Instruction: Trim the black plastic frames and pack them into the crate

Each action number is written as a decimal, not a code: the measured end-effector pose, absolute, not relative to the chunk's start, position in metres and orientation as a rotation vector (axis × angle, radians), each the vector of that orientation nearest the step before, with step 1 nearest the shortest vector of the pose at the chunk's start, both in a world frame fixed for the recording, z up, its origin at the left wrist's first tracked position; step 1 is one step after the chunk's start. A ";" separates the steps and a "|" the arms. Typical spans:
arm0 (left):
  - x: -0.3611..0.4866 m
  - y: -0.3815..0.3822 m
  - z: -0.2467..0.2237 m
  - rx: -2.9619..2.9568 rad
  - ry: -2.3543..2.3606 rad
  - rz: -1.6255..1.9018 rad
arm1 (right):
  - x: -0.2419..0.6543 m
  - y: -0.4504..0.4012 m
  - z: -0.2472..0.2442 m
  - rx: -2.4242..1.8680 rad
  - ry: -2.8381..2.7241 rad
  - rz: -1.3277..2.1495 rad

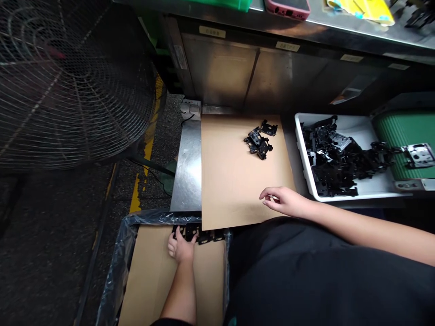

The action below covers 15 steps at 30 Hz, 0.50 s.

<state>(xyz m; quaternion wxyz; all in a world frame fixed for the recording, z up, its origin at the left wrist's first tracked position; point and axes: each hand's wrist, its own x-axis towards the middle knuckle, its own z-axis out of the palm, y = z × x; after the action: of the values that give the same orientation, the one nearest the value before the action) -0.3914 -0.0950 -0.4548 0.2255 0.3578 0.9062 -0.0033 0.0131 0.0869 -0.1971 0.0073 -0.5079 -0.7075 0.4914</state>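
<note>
My left hand (181, 246) reaches into a plastic-lined box (124, 226) at the lower left. Its fingers grip a black part (179, 230) in a row of black parts (205, 236) along the box's far edge, on cardboard (149, 267). Over the near right part of a brown cardboard sheet (231, 181) hovers my right hand (280, 200), its fingers curled with a gap between thumb and fingertips and nothing visible in them. A small pile of black parts (260, 144) lies on the sheet, beyond my right hand.
A white tray (370, 185) heaped with black parts stands at the right, beside a green ribbed surface (408, 127). A large fan (74, 81) fills the upper left. Behind are a metal cabinet (220, 68) and a pink-cased phone (288, 10). A socket block (191, 108) sits by the sheet.
</note>
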 end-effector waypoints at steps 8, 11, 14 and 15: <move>-0.381 -0.104 -0.455 0.848 2.399 -0.030 | 0.017 0.086 -0.195 -1.602 -2.203 1.533; -0.375 -0.104 -0.456 0.781 2.437 0.067 | 0.016 0.086 -0.197 -1.597 -2.207 1.533; -0.362 -0.105 -0.461 0.595 2.494 0.149 | 0.014 0.086 -0.198 -1.582 -2.201 1.535; -0.356 -0.106 -0.464 0.535 2.481 0.177 | 0.014 0.087 -0.198 -1.579 -2.198 1.537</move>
<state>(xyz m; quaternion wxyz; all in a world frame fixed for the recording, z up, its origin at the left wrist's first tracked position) -0.3559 -0.1056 -0.4645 0.2943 0.2009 0.9320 0.0666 0.0138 0.0866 -0.1979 0.0148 -0.5072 -0.7061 0.4939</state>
